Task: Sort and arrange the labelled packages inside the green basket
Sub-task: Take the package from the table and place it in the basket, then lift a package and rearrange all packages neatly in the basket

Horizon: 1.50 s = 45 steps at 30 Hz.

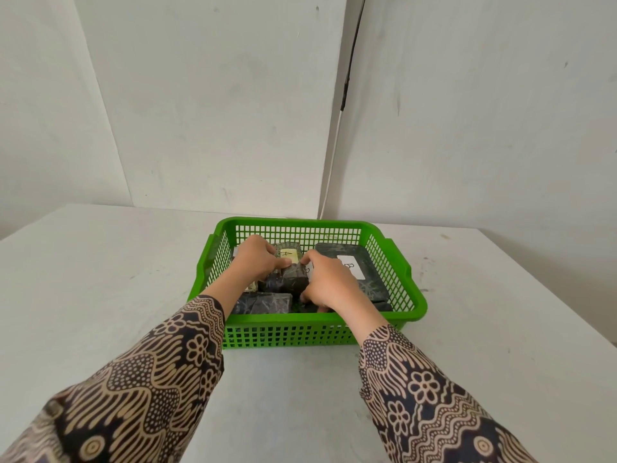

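A green plastic basket [300, 317] stands on the white table and holds several dark wrapped packages. My left hand [257, 259] and my right hand [329, 284] both reach inside and grip one dark package [287, 280] between them, left hand on its left end, right hand on its right end. Behind it a package with a yellowish label marked A [288, 252] shows between my hands. A larger flat package with a white label marked B [354, 265] lies along the basket's right side. Another dark package [267, 304] lies near the front wall.
The white table [100, 279] extends around the basket on all sides. White walls stand behind it, with a thin cable [337, 135] hanging down at the corner just behind the basket.
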Available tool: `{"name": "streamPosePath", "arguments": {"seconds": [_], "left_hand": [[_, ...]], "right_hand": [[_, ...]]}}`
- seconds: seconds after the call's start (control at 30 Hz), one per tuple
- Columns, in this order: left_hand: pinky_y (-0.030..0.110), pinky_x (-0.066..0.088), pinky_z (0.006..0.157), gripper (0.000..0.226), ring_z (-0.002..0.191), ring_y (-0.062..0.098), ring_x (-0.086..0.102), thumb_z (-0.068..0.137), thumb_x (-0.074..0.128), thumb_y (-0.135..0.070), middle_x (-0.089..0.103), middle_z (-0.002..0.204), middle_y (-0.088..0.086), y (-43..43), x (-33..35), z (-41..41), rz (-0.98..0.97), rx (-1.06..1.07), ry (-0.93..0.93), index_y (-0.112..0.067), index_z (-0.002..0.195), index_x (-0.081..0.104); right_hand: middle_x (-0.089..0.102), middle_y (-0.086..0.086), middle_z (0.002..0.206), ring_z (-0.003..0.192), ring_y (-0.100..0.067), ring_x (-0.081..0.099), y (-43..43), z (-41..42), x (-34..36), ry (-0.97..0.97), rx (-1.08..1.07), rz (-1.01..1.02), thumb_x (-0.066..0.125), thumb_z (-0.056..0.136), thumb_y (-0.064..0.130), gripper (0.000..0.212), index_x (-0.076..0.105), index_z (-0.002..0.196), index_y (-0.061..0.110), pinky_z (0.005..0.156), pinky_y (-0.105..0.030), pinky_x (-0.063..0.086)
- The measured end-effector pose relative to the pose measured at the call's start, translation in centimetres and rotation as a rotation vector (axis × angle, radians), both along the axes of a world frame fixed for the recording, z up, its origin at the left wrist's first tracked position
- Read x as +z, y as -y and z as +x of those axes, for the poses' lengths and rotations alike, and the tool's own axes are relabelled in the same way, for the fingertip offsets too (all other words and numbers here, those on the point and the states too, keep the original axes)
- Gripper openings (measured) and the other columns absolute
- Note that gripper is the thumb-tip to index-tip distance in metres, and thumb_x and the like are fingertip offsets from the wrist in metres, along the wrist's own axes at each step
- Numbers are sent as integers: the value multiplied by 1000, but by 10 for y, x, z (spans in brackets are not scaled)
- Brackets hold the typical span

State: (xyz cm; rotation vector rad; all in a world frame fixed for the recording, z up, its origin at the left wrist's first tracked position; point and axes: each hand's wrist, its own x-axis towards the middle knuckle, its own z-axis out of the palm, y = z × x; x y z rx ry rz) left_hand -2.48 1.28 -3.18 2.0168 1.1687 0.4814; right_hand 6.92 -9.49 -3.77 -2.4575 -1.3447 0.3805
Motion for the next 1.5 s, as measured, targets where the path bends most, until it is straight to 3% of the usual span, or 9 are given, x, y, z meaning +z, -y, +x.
{"name": "streamPosePath", "arguments": {"seconds": [0.2,0.33,0.53,0.67,0.83,0.93,1.2,1.4,1.5], "left_hand": [[23,45,49,33,43,13,44,77,75,-20,52,55,3,3,1,4,19,-20,-43,-14,56,50],[26,47,62,26,64,15,56,74,77,-26,61,71,3,5,-3,3,42,-52,-75,-1,78,70],[18,43,55,33,63,17,53,76,74,-34,62,74,9,4,-6,1,77,-120,-176,-2,81,72],[18,42,48,32,51,11,48,86,63,-30,62,72,4,0,-2,-6,110,-197,-192,0,86,73],[23,45,66,20,71,15,58,89,59,-19,68,93,6,-8,10,-21,204,-167,-35,-8,102,70],[25,42,69,17,76,14,57,89,56,-17,67,93,3,-11,16,-29,254,-93,107,-14,99,70],[21,48,67,14,81,13,64,89,57,-18,69,92,-4,-12,24,-49,247,-158,267,-21,95,70],[35,54,84,33,93,18,67,89,52,-45,72,97,0,-18,31,-68,120,-169,389,-20,99,70],[28,50,78,54,98,16,63,87,36,-62,68,105,0,-15,38,-71,-67,-218,480,-24,109,66]], "right_hand": [[60,-15,116,98,-31,62,3,0,1,88,-89,27,71,80,10,33,61,112,10,75,-37,54],[59,-16,114,101,-33,59,4,-2,-4,123,-98,6,68,82,8,29,58,109,6,73,-38,48],[62,-16,112,96,-31,62,8,3,-1,64,-48,-57,69,82,13,32,58,110,4,79,-38,55],[69,-9,111,95,-23,64,17,11,9,-69,-1,-1,73,78,16,27,72,104,10,81,-29,51],[69,8,93,81,-9,60,33,11,34,-387,236,174,79,73,23,23,74,96,23,67,-25,45],[72,4,105,84,-8,64,34,7,38,-575,350,150,79,73,29,33,71,106,27,58,-21,49],[69,8,110,99,-8,60,20,-12,14,-391,398,78,77,75,32,40,69,113,24,93,-29,46],[74,-2,87,64,-12,66,21,5,29,-749,207,319,72,81,20,18,70,98,15,67,-27,55],[71,-2,70,54,-12,61,21,15,48,-939,109,451,66,85,14,13,69,92,4,51,-22,52]]}}
